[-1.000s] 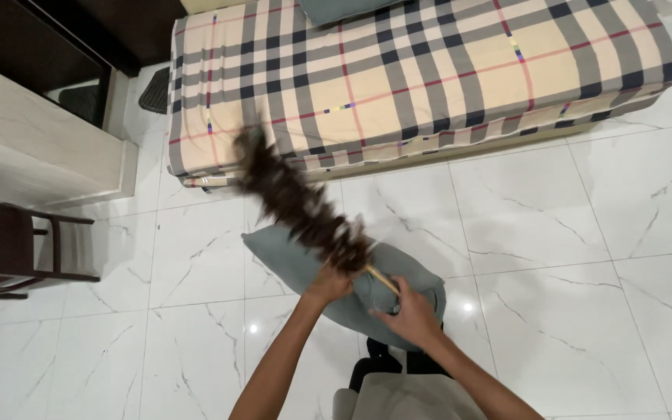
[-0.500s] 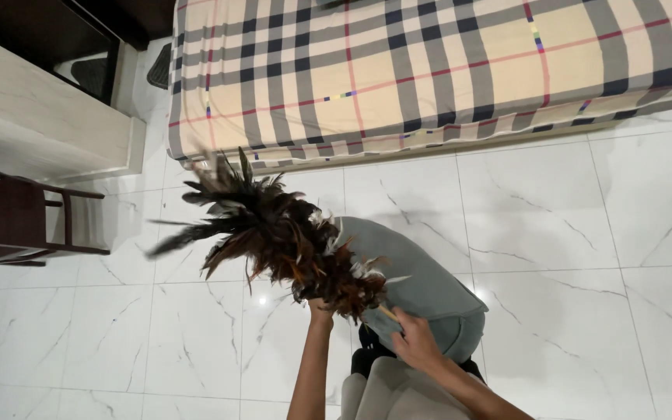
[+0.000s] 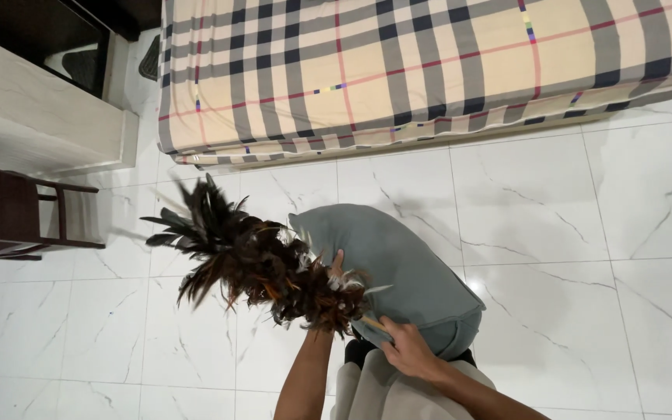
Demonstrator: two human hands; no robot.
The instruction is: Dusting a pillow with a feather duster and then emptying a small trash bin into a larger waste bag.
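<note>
We hold the grey pillow (image 3: 406,268) up over the marble floor (image 3: 585,233), clear of the plaid bed (image 3: 398,70) at twelve o'clock. Our right hand (image 3: 407,351) pinches the handle of the feather duster (image 3: 254,260); our left hand (image 3: 334,272), mostly hidden by feathers, seems pressed flat against the pillow. The dusting looks midway: feathers brush the pillow's left edge. The duster's long axis runs from four o'clock to ten, plumes pointing toward the dark chair (image 3: 9,218).

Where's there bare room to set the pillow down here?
Bare floor lies right of the pillow, below the bed, and at lower left under the chair. It is crowded at centre, where both hands, left and right, work the duster.
</note>
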